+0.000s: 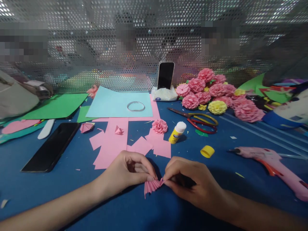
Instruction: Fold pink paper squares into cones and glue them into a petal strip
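Note:
Both hands meet over a small piece of pleated pink paper [151, 186] near the front of the blue table. My left hand [132, 168] pinches its upper edge between thumb and forefinger. At the paper's right end, my right hand [190, 179] is closed in a pinch on a folded corner. The pleats fan out downward between the hands. Just beyond them lie several cut pink paper squares [141, 146] and a pink paper strip [112, 138]. An uncapped glue stick [177, 132] stands behind my right hand, with its yellow cap [207, 151] to the right.
Scissors [197, 119], a pink glue gun [262, 157] and a heap of pink paper flowers [207, 86] are on the right. A black phone [51, 146] lies left; another phone [166, 75] stands upright at the back. A light blue sheet [115, 102] carries a ring [136, 106].

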Motion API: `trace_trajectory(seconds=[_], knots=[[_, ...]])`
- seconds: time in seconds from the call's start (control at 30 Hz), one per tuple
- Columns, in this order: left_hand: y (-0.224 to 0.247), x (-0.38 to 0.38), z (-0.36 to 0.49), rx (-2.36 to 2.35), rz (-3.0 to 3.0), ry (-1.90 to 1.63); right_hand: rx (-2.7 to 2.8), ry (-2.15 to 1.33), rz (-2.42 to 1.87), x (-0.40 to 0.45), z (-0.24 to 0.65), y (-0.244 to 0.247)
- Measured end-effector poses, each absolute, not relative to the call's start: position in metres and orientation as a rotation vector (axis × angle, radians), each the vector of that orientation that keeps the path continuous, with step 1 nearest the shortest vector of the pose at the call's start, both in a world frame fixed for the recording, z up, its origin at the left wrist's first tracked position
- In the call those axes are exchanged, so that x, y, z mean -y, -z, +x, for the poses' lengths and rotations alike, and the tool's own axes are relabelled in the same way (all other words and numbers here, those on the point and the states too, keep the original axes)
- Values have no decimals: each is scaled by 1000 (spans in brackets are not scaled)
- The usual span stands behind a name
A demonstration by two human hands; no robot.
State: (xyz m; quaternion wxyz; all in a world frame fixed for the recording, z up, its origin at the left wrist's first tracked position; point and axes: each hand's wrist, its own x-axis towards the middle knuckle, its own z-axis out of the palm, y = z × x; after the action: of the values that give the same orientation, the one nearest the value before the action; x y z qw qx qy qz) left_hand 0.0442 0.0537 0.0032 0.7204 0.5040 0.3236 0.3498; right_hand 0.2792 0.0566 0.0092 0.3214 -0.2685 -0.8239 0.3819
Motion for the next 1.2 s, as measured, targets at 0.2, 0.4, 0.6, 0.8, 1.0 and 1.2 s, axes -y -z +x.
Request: trace_trajectory(seconds=[0.2,0.4,0.6,0.8,1.0,1.2], knots=[[-3,-51,45,-711,1122,-774,2214,-986,-669,-56,279,-8],[-2,-49,45,-715,1127,-768,2223,-954,-622,-54,280,-9],[-4,-48,45,-719,1124,-755,2250,-909,-600,-55,280,-9],[-6,-51,47,-721,1116,-732,2259,-904,-595,-54,280,-10],[-7,-53,47,-719,1120,-706,2283,-888,-623,-54,280,-10],[-7,-56,45,-715,1134,-684,2319,-849,-592,-56,279,-14]])
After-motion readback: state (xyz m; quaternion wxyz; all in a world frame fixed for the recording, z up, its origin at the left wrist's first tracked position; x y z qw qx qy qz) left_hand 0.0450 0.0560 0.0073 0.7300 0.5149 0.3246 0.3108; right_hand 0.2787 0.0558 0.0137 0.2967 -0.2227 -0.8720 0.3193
